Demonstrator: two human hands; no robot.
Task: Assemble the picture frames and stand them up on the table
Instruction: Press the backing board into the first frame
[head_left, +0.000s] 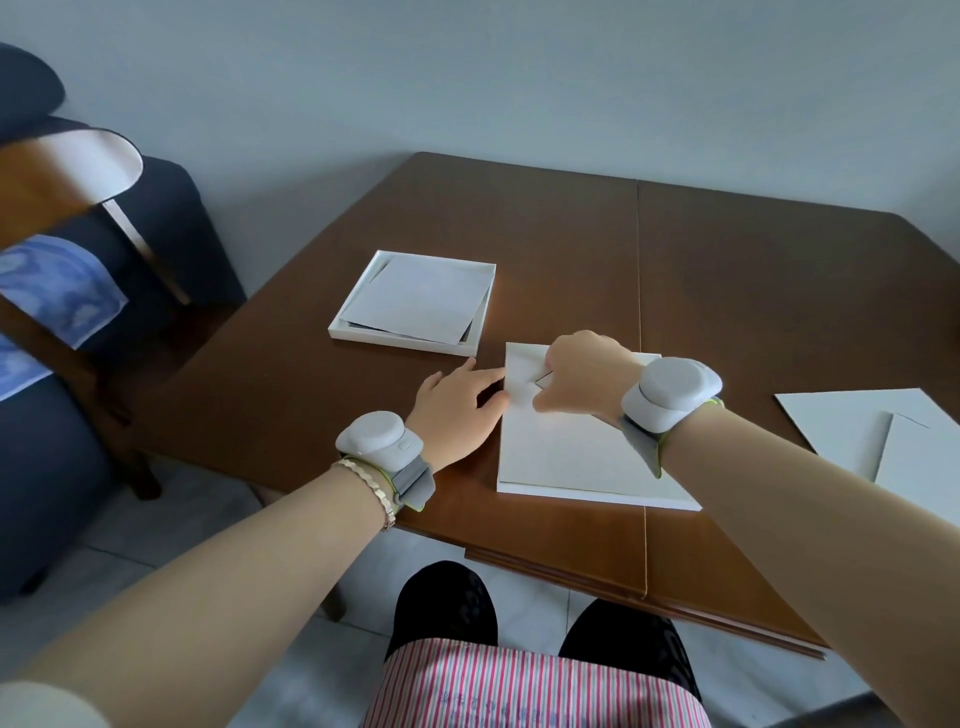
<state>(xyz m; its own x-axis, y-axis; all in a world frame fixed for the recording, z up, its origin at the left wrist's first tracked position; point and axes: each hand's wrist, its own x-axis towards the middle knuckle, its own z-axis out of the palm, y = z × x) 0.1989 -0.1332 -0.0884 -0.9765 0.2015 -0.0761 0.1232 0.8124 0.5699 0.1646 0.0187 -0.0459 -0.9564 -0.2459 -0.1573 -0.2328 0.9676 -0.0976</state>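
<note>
A white picture frame (576, 457) lies face down near the table's front edge, its white backing board up. My right hand (582, 376) rests on the far part of that backing, fingers curled around the small stand flap (544, 379), which is slightly lifted. My left hand (457, 410) lies flat on the table with its fingertips against the frame's left edge. A second white frame (415, 338) lies face down farther back, with a loose white sheet (421, 301) lying askew inside it.
The brown wooden table (753, 291) has a seam down its middle. A white backing board with a stand flap (893, 441) lies at the right edge. A wooden chair (67, 187) and a dark sofa stand to the left. Grey wall behind.
</note>
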